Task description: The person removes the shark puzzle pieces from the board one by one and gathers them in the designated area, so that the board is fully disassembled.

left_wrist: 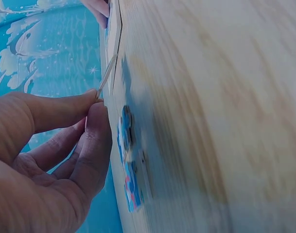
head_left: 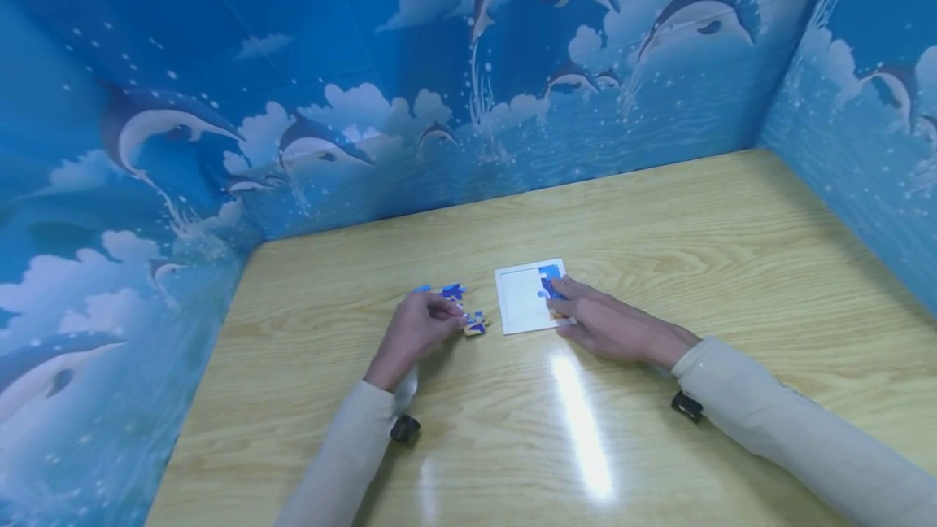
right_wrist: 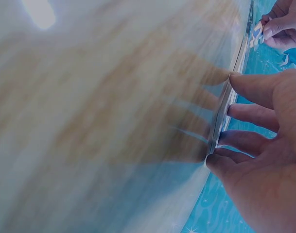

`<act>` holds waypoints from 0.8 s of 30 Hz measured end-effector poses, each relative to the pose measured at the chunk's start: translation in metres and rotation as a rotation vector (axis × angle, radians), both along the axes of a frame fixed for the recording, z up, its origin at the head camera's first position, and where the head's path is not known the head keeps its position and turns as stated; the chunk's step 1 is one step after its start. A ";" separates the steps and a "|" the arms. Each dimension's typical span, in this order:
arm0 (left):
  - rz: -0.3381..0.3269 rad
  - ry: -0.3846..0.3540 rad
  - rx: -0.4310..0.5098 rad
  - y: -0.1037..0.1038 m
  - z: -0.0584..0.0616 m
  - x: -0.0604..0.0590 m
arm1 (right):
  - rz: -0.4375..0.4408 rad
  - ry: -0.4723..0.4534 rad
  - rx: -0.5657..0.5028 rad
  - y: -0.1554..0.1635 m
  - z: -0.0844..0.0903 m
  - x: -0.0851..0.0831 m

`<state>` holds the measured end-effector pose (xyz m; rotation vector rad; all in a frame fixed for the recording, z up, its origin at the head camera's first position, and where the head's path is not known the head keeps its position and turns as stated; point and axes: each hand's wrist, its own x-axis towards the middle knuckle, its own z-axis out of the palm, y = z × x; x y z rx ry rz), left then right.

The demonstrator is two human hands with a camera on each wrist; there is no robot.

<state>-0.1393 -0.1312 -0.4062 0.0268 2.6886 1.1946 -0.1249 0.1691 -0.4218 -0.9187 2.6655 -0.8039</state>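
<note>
On the left, the left hand (head_left: 416, 332) rests on the wooden tabletop (head_left: 659, 218). Its grip is narrow: thumb and finger pinch a thin puzzle piece (left_wrist: 107, 76). Only the left wrist view shows this pinch well, with the piece seen from its edge. The head view shows just a curled hand there.

Just right of that hand lie a few loose pieces (head_left: 474, 324), blue with bits of orange. In the left wrist view they lie flat on the wood, near the fingers (left_wrist: 92, 145).

Farther right sits a white puzzle tray (head_left: 521, 299). One blue piece (head_left: 551, 281) is in its far right corner.

The right hand (head_left: 603, 322) lies on the right side of the tray, with straight fingers on it. The right wrist view shows the fingertips (right_wrist: 242, 81) spread along the tray's thin edge (right_wrist: 220, 114). That grip is wide and holds nothing.
</note>
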 end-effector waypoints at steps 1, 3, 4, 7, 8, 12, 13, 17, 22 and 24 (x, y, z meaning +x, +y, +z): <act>0.004 -0.006 0.000 -0.002 0.000 0.001 | 0.000 -0.001 -0.001 0.000 0.000 0.000; 0.010 -0.019 -0.006 -0.005 0.001 0.002 | -0.001 -0.002 -0.001 0.000 0.000 0.000; 0.010 -0.023 -0.012 -0.006 0.001 0.002 | -0.001 -0.002 -0.002 0.001 -0.001 0.000; 0.010 -0.026 -0.022 -0.010 0.001 0.004 | -0.002 -0.005 -0.002 0.001 -0.001 -0.001; 0.004 -0.018 -0.023 -0.011 0.000 0.005 | 0.000 -0.005 -0.002 0.001 -0.001 -0.001; 0.000 0.003 -0.028 -0.016 -0.001 0.007 | 0.003 -0.002 0.001 0.001 -0.001 -0.002; -0.001 0.007 -0.030 -0.017 -0.001 0.008 | 0.003 0.000 0.001 0.001 -0.001 -0.002; 0.002 0.008 -0.046 -0.020 -0.002 0.008 | 0.002 -0.001 0.002 0.002 -0.001 -0.002; -0.002 0.026 -0.087 -0.021 -0.003 0.009 | 0.004 0.002 0.004 0.001 -0.002 -0.002; -0.005 0.041 -0.101 -0.021 -0.004 0.009 | 0.005 0.003 0.004 0.001 -0.002 -0.002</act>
